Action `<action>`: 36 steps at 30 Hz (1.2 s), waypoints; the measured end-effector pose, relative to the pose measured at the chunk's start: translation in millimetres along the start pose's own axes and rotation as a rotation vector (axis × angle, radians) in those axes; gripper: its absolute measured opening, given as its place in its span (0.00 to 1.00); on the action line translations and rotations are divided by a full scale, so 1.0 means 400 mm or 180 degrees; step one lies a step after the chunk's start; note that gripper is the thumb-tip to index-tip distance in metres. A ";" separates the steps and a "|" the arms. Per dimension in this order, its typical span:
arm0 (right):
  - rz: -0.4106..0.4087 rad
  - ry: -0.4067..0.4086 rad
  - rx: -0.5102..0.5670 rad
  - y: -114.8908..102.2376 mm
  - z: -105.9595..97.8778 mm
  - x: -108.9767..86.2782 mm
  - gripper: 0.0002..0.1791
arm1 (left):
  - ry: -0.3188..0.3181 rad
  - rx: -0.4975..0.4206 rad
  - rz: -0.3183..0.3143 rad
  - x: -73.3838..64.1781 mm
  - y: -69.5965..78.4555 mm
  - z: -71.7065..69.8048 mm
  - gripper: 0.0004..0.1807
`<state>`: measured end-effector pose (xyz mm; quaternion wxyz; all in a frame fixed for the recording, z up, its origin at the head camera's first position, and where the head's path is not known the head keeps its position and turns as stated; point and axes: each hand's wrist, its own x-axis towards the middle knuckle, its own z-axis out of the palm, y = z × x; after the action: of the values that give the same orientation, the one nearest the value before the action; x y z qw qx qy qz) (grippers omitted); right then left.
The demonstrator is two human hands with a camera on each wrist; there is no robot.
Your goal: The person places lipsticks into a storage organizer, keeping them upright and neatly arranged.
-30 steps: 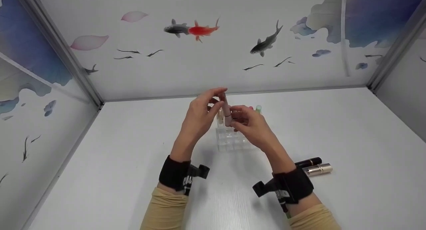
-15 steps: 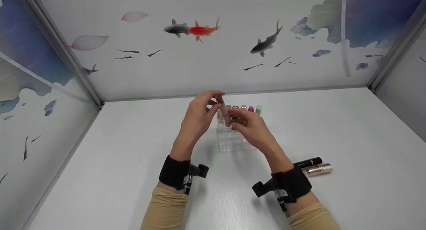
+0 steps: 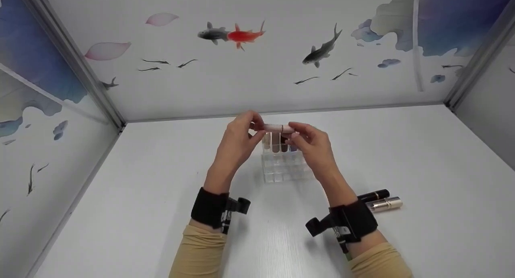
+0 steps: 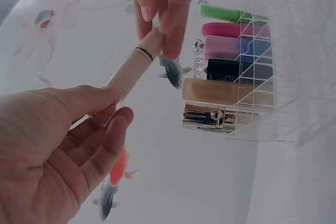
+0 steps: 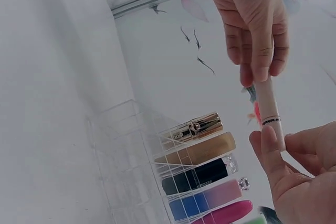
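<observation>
Here, pale pink tube [image 3: 273, 128]: held up in the air above the back row of the clear rack [image 3: 277, 176], lying level from left to right, with a dark band near its right end.
Left hand [image 3: 240, 135]: pinching the tube's left end between thumb and fingers.
Right hand [image 3: 317, 147]: pinching the short banded end between thumb and fingers.
Clear rack: on the worktop [image 3: 120, 189], near the middle of its far edge.
Back row, left to right: gold tube [image 4: 212, 118], tan tube [image 4: 207, 91], black tube with a clear tip [image 4: 223, 70], pink-and-blue tube [image 4: 223, 47], magenta tube [image 4: 226, 29], green tube [image 4: 220, 11].
Lying pair: black-and-gold tube [image 3: 374, 195] and shiny gold tube [image 3: 385, 204], side by side towards the worktop's right edge; their left ends are hidden by the right wrist strap [image 3: 354, 221].
Beyond the far edge: white panel [image 3: 249, 81] printed with fish.
</observation>
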<state>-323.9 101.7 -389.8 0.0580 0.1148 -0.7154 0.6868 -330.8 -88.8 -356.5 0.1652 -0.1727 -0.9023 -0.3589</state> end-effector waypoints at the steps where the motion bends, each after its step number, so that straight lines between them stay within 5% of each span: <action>1: -0.0035 0.0034 0.0034 -0.002 0.000 -0.001 0.17 | -0.0002 0.0102 0.0019 0.000 -0.001 0.002 0.10; 12: -0.0428 0.0061 -0.0069 -0.012 0.015 -0.005 0.18 | -0.0093 0.0594 0.0248 -0.003 0.001 0.021 0.12; 21: -0.0924 -0.0300 -0.0268 -0.013 0.029 -0.009 0.20 | -0.0086 0.0316 0.0554 -0.001 -0.001 0.032 0.14; 36: -0.0903 -0.0405 -0.0664 0.016 0.045 -0.006 0.21 | -0.0135 0.0307 0.0262 0.001 -0.013 0.042 0.14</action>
<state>-321.8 84.2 -397.6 0.1205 0.2511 -0.7615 0.5852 -336.3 -80.5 -371.1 0.1688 -0.2091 -0.9139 -0.3041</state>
